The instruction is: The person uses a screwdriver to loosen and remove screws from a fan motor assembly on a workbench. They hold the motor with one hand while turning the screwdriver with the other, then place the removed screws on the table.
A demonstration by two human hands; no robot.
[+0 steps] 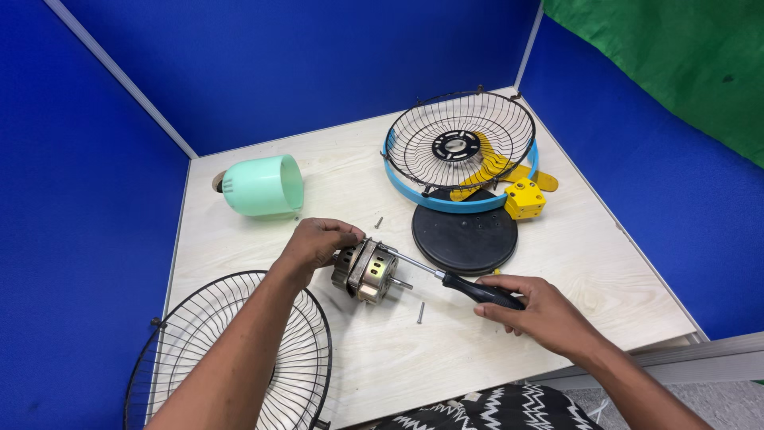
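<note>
1. The black wire fan guard [231, 358] at seven o'clock runs off the lower edge, and the person's forearm hides part of it.
2. The mint-green motor cover [264, 186] lies on its side at ten o'clock; what is inside it cannot be made out.
3. The left hand [314, 243] is closed around the back of the fan motor [368, 271], hiding that end.
4. The motor sits at the table's [350, 159] centre: brass-coloured metal, slotted, with a short shaft.
5. Two loose screws [420, 311] lie near it.
6. The right hand [535, 309] grips the black-handled screwdriver [454, 280], tip against the motor.
7. At one o'clock, a second guard [459, 142] with a blue rim covers the yellow blades [493, 171].
</note>
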